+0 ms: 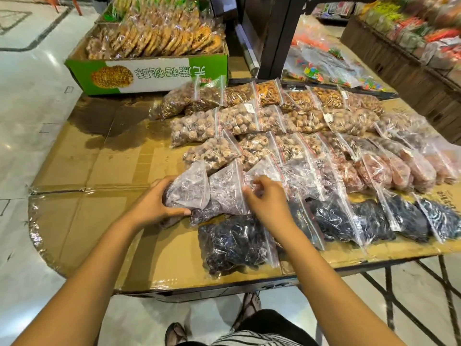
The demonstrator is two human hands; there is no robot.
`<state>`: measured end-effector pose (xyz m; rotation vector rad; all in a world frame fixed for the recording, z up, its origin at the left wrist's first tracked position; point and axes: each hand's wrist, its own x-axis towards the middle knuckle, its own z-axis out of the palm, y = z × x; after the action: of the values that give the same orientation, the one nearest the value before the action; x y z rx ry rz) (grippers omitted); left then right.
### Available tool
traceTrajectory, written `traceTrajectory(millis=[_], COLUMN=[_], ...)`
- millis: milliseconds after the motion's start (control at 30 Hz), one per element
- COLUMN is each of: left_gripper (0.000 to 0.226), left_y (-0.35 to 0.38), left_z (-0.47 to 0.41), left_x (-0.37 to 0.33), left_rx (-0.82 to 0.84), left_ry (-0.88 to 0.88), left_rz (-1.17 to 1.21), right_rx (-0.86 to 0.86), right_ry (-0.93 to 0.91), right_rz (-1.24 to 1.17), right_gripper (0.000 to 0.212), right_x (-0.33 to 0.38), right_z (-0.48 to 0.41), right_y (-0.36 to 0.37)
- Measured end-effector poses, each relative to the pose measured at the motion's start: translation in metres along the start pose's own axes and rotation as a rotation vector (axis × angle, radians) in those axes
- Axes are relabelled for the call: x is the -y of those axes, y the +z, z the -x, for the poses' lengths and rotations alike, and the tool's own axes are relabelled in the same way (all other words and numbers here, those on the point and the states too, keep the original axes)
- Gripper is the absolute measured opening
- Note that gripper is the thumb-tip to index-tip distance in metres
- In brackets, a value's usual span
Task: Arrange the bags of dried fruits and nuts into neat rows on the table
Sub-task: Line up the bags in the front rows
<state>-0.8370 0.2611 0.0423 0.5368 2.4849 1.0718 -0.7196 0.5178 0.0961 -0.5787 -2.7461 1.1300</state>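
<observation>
Clear zip bags of dried fruits and nuts lie in overlapping rows on a cardboard-covered table (pixel 99 233). Brown nut bags (pixel 239 118) fill the far rows, pinkish bags (pixel 389 171) the middle right, and black dried-fruit bags (pixel 237 240) the near row. My left hand (pixel 154 203) grips the leftmost bag of purplish dried fruit (pixel 187 188) from its left side. My right hand (pixel 267 198) pinches the edge of the neighbouring purplish bag (pixel 228 191), fingers curled on its plastic.
A green and white carton (pixel 147 71) full of wrapped round cakes stands at the table's far left. Dark posts (pixel 274 33) rise behind the rows. Shelves of colourful sweets (pixel 411 28) line the right. The table's near edge (pixel 199 290) is just above my feet.
</observation>
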Motion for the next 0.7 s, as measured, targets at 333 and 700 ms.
traceTrajectory(millis=[333, 700], left_gripper=[0.095, 0.100], left_y=[0.077, 0.138], left_z=[0.071, 0.052], left_x=[-0.058, -0.047], left_rx=[-0.344, -0.142], left_ry=[0.673, 0.667], left_rz=[-0.036, -0.529], right_rx=[-0.285, -0.267], right_ry=[0.360, 0.423], right_rz=[0.161, -0.195], right_gripper=[0.044, 0.017], right_x=[-0.077, -0.099], right_z=[0.069, 0.084], right_y=[-0.042, -0.041])
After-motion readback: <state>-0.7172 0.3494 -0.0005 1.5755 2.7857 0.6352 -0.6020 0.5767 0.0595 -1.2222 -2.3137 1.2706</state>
